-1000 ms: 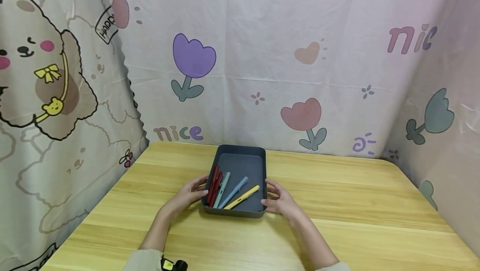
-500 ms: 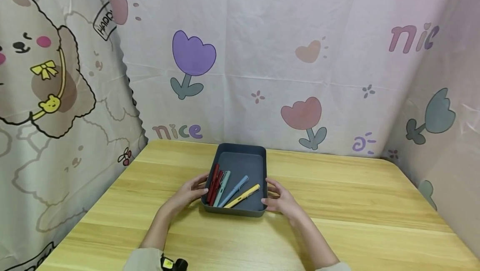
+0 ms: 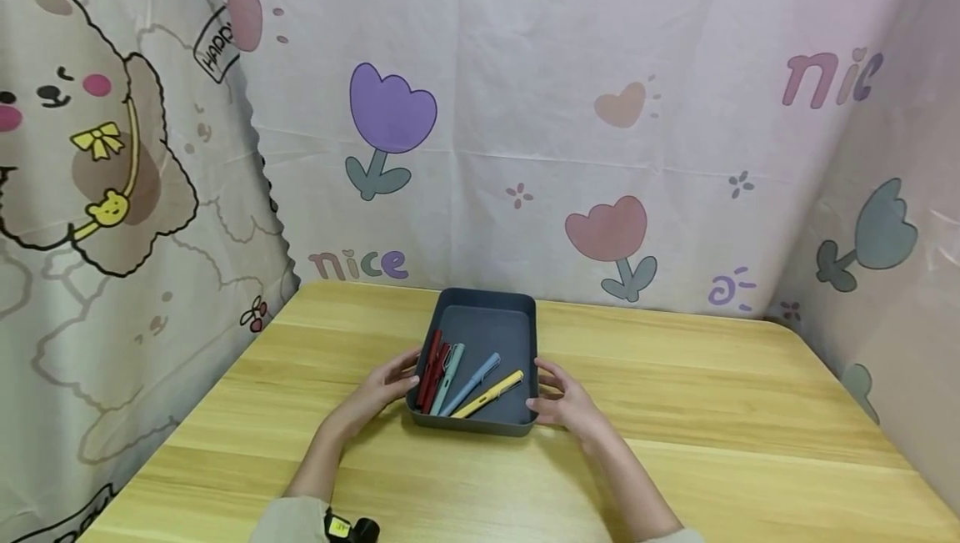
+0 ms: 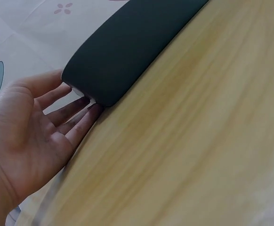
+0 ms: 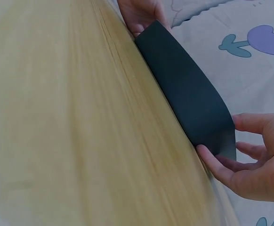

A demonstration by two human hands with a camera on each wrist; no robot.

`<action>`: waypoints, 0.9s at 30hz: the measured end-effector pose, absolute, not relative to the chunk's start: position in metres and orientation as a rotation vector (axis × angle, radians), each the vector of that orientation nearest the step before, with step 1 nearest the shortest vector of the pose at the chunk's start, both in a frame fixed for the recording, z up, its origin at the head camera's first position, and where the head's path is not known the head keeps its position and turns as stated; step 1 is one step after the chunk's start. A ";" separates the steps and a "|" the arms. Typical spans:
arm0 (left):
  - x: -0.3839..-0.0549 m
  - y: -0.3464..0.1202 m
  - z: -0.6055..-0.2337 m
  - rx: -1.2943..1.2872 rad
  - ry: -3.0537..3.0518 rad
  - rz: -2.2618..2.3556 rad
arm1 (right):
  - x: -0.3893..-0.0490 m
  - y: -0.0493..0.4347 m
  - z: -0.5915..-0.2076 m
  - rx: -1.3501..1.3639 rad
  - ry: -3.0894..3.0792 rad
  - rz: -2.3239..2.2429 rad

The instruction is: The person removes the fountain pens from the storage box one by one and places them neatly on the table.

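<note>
On the left, your left hand grips the near left side of the dark grey tray, thumb at the rim, fingers against the outer wall. The tray lies on the desk, slightly left of its middle, near the far edge. In its near part, going rightward, lie two red pens, a green pen, a blue pen and a yellow pen. On the right, your right hand pinches the opposite wall. You seem to be at a two-handed holding step; shifting the tray would call for even, level pressure, since loose pens could roll.
</note>
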State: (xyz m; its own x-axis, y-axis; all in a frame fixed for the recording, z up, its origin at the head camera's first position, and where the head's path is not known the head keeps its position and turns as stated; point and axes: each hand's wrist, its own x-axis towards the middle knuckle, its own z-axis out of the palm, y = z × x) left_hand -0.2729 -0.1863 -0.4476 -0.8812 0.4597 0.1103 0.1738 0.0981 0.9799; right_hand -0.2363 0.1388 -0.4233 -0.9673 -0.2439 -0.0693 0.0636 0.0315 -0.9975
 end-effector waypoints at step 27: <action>-0.273 -0.186 -0.448 0.607 2.151 1.891 | -0.238 0.138 -0.421 -0.166 2.217 -1.983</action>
